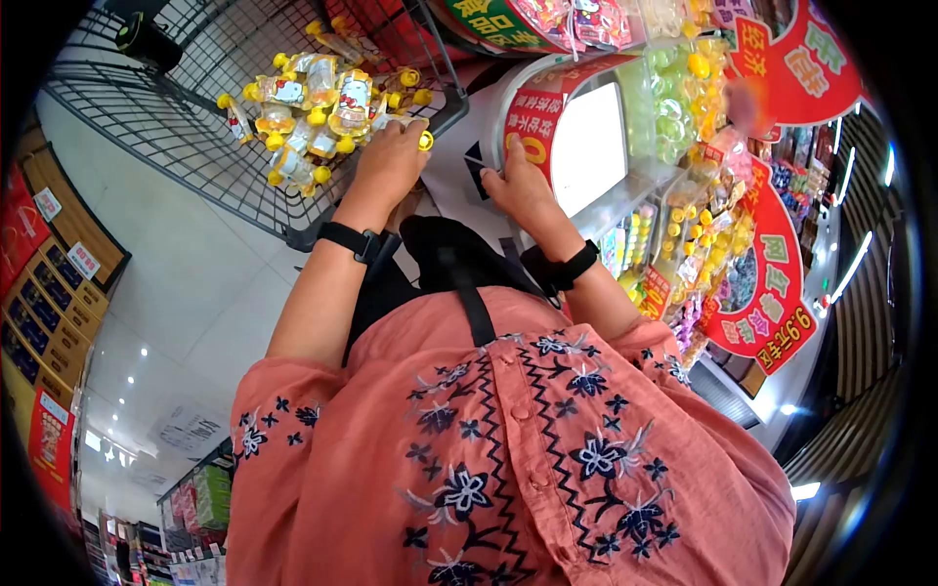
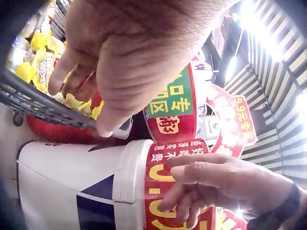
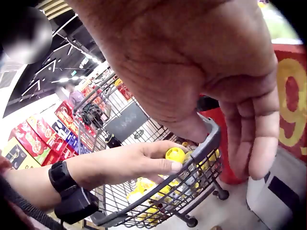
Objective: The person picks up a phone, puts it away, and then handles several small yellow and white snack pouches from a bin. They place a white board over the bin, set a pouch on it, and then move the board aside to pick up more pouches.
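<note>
My left hand (image 1: 393, 161) reaches over the edge of a wire shopping cart (image 1: 200, 166) and pinches a yellow-capped packet (image 3: 175, 154) between thumb and fingers; most of that packet is hidden behind the hand. Beneath it, a pile of clear packets (image 1: 318, 93) with yellow caps and a cartoon cat print lies in the cart. At the display bin, my right hand (image 1: 528, 190) has loosely bent fingers beside the red price sign (image 2: 156, 199) on its rim. Nothing shows in that hand's grasp in the right wrist view.
Candy bins (image 1: 674, 107) with green, orange and yellow sweets stretch to the right, with red signs (image 1: 772, 293) standing among them. Stacked boxes (image 1: 54, 313) stand across the aisle. A white bin (image 2: 62, 187) stands close against the cart.
</note>
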`<act>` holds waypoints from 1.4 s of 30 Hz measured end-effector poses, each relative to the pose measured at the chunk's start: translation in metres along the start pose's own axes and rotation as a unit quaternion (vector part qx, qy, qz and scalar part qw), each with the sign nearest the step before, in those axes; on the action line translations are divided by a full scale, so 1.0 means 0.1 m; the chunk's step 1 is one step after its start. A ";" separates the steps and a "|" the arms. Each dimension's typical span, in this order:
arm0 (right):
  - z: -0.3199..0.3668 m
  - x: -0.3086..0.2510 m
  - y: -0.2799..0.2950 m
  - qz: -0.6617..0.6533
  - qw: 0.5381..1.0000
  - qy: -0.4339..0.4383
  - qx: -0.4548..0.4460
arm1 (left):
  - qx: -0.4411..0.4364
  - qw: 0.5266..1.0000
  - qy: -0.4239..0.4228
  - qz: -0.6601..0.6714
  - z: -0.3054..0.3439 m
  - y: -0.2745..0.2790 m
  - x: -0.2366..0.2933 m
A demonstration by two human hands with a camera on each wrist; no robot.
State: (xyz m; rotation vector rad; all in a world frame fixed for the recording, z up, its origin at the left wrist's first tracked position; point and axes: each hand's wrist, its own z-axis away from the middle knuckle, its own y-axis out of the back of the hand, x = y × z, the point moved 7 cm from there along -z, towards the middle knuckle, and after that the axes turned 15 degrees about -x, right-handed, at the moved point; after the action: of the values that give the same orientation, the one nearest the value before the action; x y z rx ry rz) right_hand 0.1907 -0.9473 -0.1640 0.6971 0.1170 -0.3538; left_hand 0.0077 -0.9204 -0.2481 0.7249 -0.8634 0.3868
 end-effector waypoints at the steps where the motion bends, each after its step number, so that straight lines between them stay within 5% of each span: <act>1: -0.01 0.00 -0.01 0.006 1.000 -0.001 0.002 | -0.003 1.000 0.001 0.009 0.01 0.01 -0.01; 12: -0.16 0.15 -0.16 -0.044 0.999 -0.012 -0.025 | 0.061 0.998 -0.023 0.017 0.17 0.12 -0.03; 16: -0.14 0.02 -0.11 -0.085 0.995 0.053 -0.031 | 0.077 0.996 0.010 0.041 0.26 0.29 0.04; 22: 0.00 -0.40 0.01 -0.150 0.970 0.188 -0.019 | 0.117 0.982 -0.072 0.130 0.49 0.74 0.28; 31: 0.49 -0.96 0.69 -0.261 0.887 0.381 0.012 | 0.016 0.876 -0.089 0.473 0.89 1.42 0.69; 36: 0.76 -1.01 0.76 -0.484 0.776 0.370 -0.161 | -0.027 0.818 -0.179 0.546 0.91 1.61 1.20; 39: 0.86 -0.91 0.76 -0.528 0.734 0.380 -0.192 | -0.066 0.792 -0.198 0.574 0.83 1.56 1.48; 42: 1.05 -0.73 0.85 -0.556 0.726 0.371 -0.160 | -0.058 0.825 -0.175 0.534 0.80 1.47 1.85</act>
State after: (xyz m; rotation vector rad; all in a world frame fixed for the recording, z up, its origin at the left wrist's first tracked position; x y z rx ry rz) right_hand 0.1512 -0.9344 -0.0162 0.3032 1.3863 -1.1640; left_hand -0.0097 -0.8696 -0.0042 0.1165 -1.6041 1.2130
